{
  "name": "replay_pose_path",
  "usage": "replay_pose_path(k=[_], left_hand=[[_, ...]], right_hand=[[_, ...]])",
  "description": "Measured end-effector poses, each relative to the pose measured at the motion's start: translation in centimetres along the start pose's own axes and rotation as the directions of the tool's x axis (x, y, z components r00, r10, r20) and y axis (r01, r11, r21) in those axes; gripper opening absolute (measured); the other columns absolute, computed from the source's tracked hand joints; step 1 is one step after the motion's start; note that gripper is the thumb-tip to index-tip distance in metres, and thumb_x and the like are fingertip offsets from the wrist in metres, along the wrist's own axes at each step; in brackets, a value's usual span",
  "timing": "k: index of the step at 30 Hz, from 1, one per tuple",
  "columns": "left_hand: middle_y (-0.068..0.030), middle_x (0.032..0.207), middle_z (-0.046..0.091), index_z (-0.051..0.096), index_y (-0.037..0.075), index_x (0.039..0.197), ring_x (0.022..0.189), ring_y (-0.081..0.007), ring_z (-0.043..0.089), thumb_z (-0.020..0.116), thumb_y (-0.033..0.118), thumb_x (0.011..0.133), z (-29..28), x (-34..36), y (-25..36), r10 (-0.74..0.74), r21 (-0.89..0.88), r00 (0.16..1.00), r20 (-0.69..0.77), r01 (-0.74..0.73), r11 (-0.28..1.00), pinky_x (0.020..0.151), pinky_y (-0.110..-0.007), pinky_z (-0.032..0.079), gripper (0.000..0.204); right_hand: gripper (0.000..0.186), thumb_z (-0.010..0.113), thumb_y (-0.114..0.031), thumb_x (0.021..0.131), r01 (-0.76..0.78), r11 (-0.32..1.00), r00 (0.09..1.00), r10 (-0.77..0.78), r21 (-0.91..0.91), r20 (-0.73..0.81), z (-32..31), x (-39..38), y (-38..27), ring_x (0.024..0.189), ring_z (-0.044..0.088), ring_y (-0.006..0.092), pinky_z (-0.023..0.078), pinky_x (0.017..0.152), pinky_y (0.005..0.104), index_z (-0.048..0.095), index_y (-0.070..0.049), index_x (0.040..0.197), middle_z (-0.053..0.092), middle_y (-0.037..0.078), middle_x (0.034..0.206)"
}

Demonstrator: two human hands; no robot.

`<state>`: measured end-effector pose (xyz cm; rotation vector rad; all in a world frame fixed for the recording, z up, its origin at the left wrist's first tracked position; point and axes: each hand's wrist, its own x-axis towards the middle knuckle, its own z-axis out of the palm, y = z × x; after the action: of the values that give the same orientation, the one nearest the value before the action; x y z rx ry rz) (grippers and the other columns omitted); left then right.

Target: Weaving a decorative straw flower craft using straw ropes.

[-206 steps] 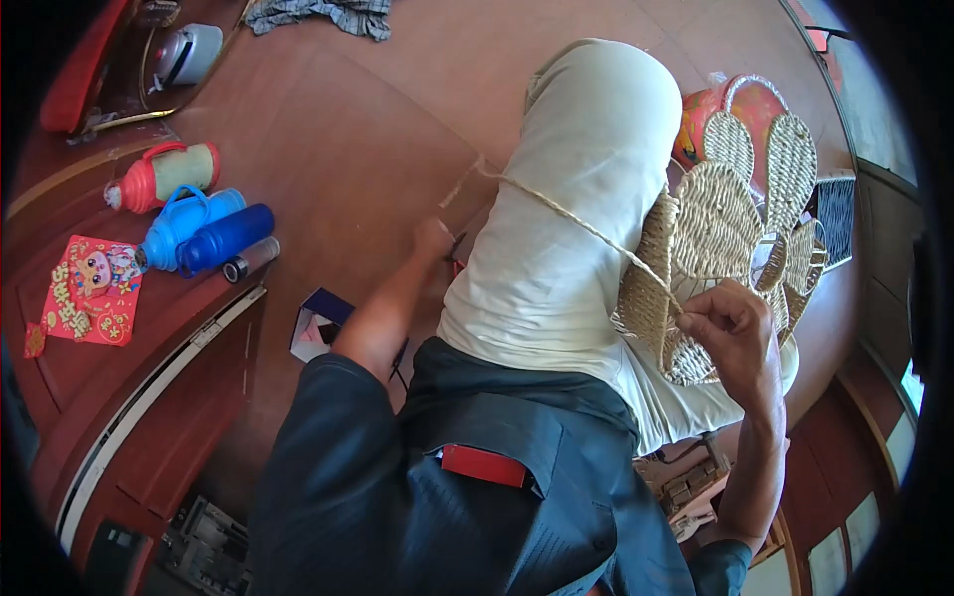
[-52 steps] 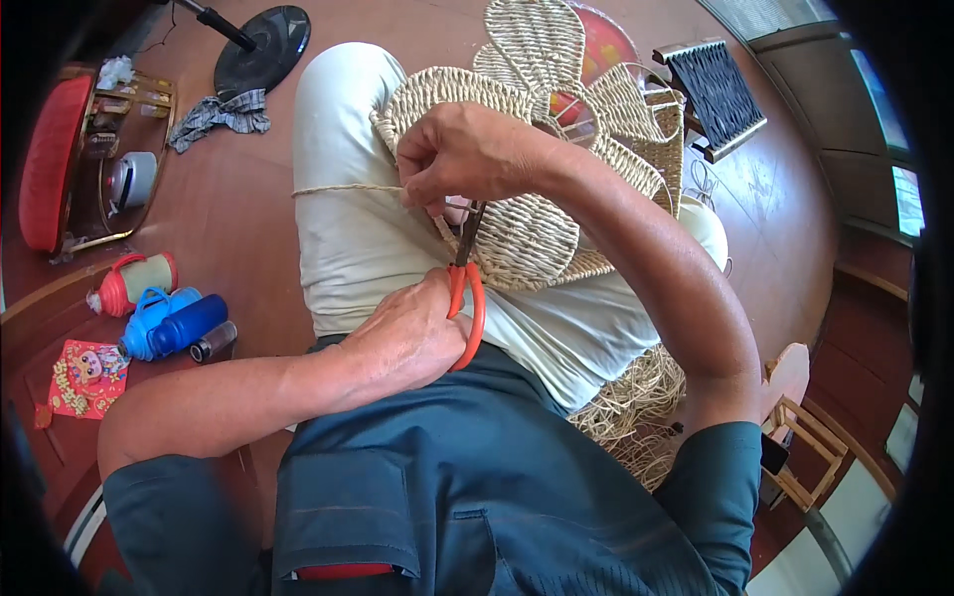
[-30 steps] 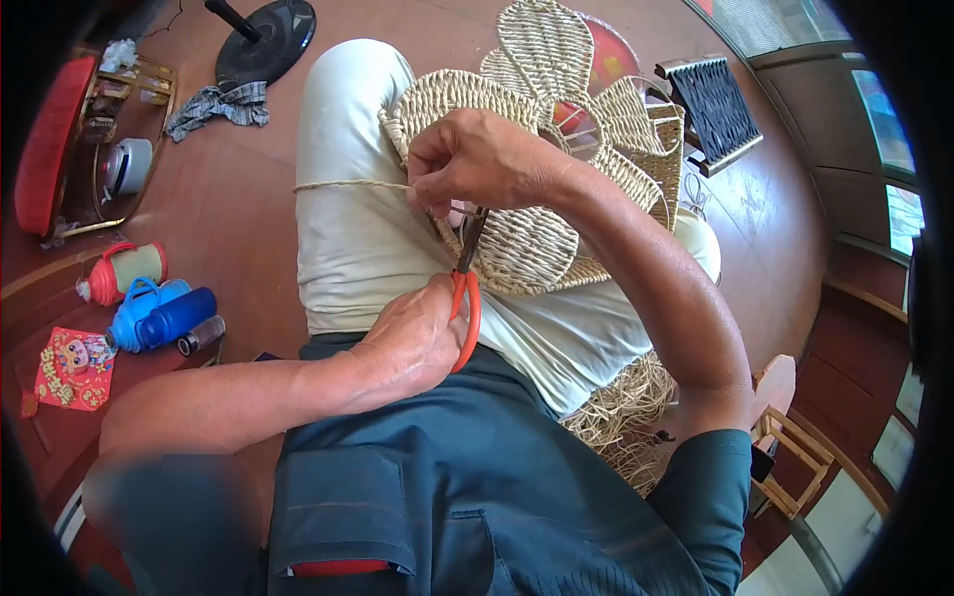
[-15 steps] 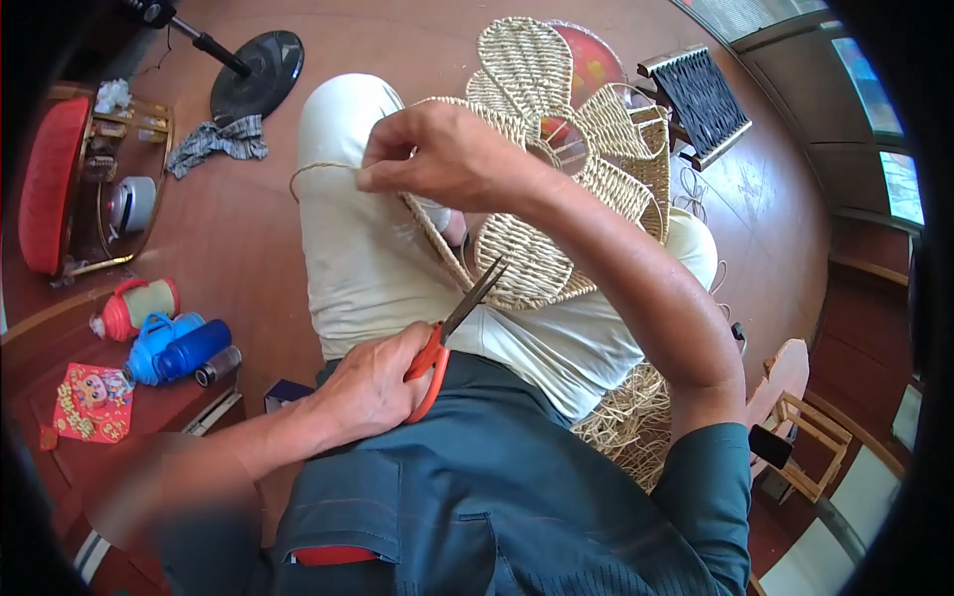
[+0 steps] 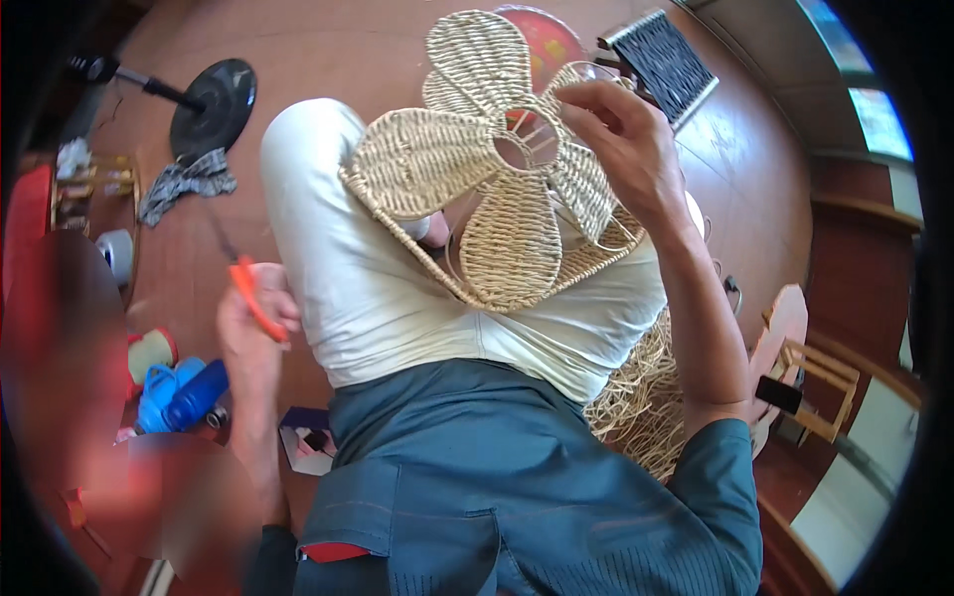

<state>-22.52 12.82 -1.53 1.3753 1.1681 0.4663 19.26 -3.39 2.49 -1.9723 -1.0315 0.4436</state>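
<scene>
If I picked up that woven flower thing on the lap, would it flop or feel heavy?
The woven flower is probably fairly stiff: its petals spread out without visibly sagging. It looks light for its size, with gaps between petals and an open middle.

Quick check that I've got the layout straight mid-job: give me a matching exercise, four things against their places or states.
Things:
1. scissors
2. woven flower
3. straw
4. cloth

Places or states:
A. heaped in loose, tangled strands
B. crumpled on the floor, beside the black stand
C. held in the left hand
D. over the pale trousers

Pairs: 1-C, 2-D, 3-A, 4-B
</scene>
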Motion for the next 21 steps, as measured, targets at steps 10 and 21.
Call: replay_pose_path(k=[10, 21], left_hand=[[-0.0069, 0.09, 0.073, 0.075, 0.001, 0.113, 0.073, -0.015, 0.068, 0.065, 0.039, 0.111, -4.4, 12.7, -26.1, -0.362, 0.93, 0.927, 0.096, 0.046, 0.364, 0.068, -0.035, 0.057, 0.039], [-0.0046, 0.098, 0.072, 0.07, 0.003, 0.119, 0.08, -0.0135, 0.068, 0.06, 0.035, 0.114, -0.6, 14.1, -17.6, 0.103, 0.604, 0.946, -0.307, 0.111, 0.789, 0.068, -0.03, 0.056, 0.034]], right_hand=[[0.02, 0.07, -0.021, 0.106, -0.091, 0.952, 0.978, 0.03, -0.292, -0.208, -1.9, -5.9, 6.3, 0.107, 0.075, 0.0377, 0.058, 0.095, 0.0443, 0.079, -0.008, 0.118, 0.077, 0.016, 0.115], [0.034, 0.064, -0.035, 0.109, -0.056, 0.971, 0.988, 0.088, -0.23, 0.128, -2.0, -3.5, 6.4, 0.105, 0.075, 0.0399, 0.058, 0.095, 0.0494, 0.079, -0.006, 0.118, 0.078, 0.019, 0.115]])
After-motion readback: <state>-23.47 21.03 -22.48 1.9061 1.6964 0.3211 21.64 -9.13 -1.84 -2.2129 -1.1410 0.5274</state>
